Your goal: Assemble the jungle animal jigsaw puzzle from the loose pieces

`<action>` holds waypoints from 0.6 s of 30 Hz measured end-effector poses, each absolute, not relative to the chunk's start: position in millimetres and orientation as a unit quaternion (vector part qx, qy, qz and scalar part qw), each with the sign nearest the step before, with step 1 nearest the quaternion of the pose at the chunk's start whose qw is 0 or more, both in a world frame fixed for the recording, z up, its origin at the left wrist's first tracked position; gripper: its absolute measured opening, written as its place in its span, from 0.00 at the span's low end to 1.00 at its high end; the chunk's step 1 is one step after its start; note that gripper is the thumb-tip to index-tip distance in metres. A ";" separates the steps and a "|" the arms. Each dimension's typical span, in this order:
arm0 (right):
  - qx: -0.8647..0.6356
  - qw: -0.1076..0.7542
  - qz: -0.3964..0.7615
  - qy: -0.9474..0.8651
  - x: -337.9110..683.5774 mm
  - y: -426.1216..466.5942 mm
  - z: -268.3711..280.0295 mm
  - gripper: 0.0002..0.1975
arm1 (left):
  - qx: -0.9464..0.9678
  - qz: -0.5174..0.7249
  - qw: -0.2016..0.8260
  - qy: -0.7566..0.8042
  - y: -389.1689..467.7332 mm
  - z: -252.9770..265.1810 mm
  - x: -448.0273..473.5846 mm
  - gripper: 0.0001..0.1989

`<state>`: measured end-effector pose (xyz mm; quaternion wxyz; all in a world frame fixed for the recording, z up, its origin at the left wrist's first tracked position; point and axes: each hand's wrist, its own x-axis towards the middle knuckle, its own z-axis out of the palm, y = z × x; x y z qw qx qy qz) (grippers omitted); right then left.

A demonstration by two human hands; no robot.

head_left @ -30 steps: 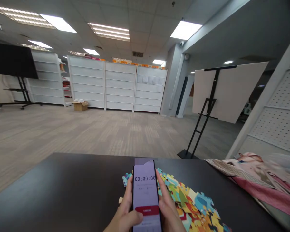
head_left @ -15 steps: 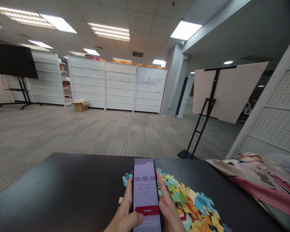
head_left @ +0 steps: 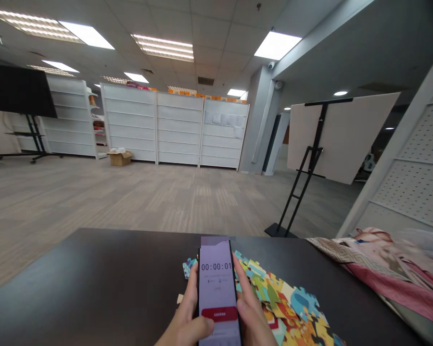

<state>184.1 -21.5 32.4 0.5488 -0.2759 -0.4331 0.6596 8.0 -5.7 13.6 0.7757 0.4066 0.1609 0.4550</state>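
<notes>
A smartphone stands upright between my two hands, its screen showing a timer at 00:00:01 above a red button. My left hand wraps the phone's left edge, and its thumb rests over the screen by the lower left of that button. Along the right edge, my right hand grips the phone with its fingers behind and its thumb at the side. Colourful jigsaw puzzle pieces lie heaped on the table behind and right of the phone. A few blue pieces show left of it.
The dark table spans the foreground. Cloth and plastic bags lie along its right side. Beyond stand a black easel with a pale board, white shelving, a cardboard box and a screen on a stand.
The timer on the phone has gone from 00:00:00 to 00:00:01. Both hands and the puzzle pieces look unmoved.
</notes>
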 end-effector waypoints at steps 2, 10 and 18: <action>-0.277 0.546 0.661 -0.435 184.0 -21.0 32.4 0.54 | 0.415 0.455 0.773 0.155 -5.3 13.4 7.9 0.65; -0.283 0.549 0.651 -0.441 184.0 -20.3 30.2 0.51 | 0.416 0.447 0.776 0.159 -5.1 17.2 5.7 0.67; -0.309 0.560 0.612 -0.465 190.4 -23.7 35.7 0.42 | 0.492 0.459 0.725 0.150 0.5 4.7 10.9 0.58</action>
